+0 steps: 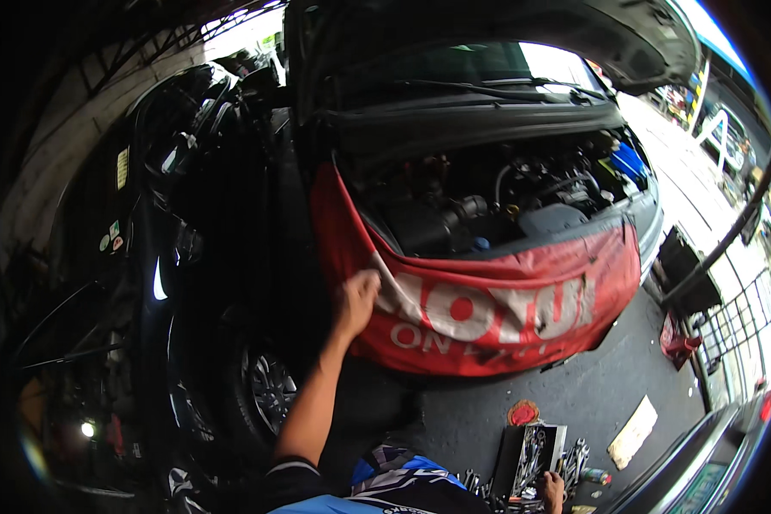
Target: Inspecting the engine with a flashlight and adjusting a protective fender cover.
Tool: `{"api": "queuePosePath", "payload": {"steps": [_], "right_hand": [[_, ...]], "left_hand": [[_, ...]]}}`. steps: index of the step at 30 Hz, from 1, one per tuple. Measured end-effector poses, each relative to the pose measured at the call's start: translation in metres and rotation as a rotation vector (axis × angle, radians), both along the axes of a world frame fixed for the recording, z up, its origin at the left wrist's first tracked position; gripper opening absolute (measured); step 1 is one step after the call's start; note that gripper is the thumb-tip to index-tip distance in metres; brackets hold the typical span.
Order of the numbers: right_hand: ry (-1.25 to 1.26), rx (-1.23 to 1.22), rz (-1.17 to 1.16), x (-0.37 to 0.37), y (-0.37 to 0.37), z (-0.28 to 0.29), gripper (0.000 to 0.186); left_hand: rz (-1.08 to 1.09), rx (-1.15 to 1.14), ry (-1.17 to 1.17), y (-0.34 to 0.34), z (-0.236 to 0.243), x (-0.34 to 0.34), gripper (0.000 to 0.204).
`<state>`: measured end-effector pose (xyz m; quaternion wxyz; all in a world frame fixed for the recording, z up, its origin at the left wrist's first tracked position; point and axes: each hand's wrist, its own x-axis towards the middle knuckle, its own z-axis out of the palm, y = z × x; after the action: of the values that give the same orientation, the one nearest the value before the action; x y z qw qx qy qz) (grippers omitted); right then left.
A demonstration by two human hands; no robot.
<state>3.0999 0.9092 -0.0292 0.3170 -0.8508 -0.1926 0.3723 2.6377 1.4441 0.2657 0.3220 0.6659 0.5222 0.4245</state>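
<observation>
My left hand [358, 301] is raised in front of the red fender cover [497, 321], its fingers curled closed. Whether it grips the cloth or something small cannot be made out. The cover drapes over the front of a vehicle whose engine bay [522, 193] lies exposed beneath a raised hood [505, 30]. Low in the view, my right hand [554, 492] is at the right side of a metal toolbox [507, 458], with bent fingers close to the tools. What it holds, if anything, is hidden. Several wrenches [579, 458] lie beside the box.
A black car [158, 283] stands close on the left. A round red object [522, 413], a spray can [595, 475] and a piece of cardboard [633, 431] lie on the dark floor. A red stand [678, 343] is to the right; another vehicle [702, 463] fills the lower right corner.
</observation>
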Motion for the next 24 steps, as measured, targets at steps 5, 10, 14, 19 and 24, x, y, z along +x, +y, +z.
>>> {"api": "queuePosePath", "payload": {"steps": [5,10,14,19,24], "right_hand": [[-0.169,-0.060,0.189,-0.019,0.162,0.082,0.036],[-0.064,0.040,0.241,-0.050,0.266,0.156,0.040],[-0.084,-0.014,0.264,-0.050,0.267,0.145,0.041],[-0.086,0.014,0.354,-0.029,0.196,0.072,0.040],[-0.036,-0.151,0.278,0.012,0.156,0.044,0.039]], "left_hand": [[0.288,0.321,0.010,0.208,0.078,-0.050,0.032],[0.458,0.395,0.126,0.368,0.100,-0.062,0.033],[0.418,0.073,-0.036,0.444,0.094,-0.069,0.046],[0.412,0.101,-0.224,0.459,0.095,-0.076,0.022],[0.416,0.154,-0.484,0.450,0.109,-0.062,0.019]]}}
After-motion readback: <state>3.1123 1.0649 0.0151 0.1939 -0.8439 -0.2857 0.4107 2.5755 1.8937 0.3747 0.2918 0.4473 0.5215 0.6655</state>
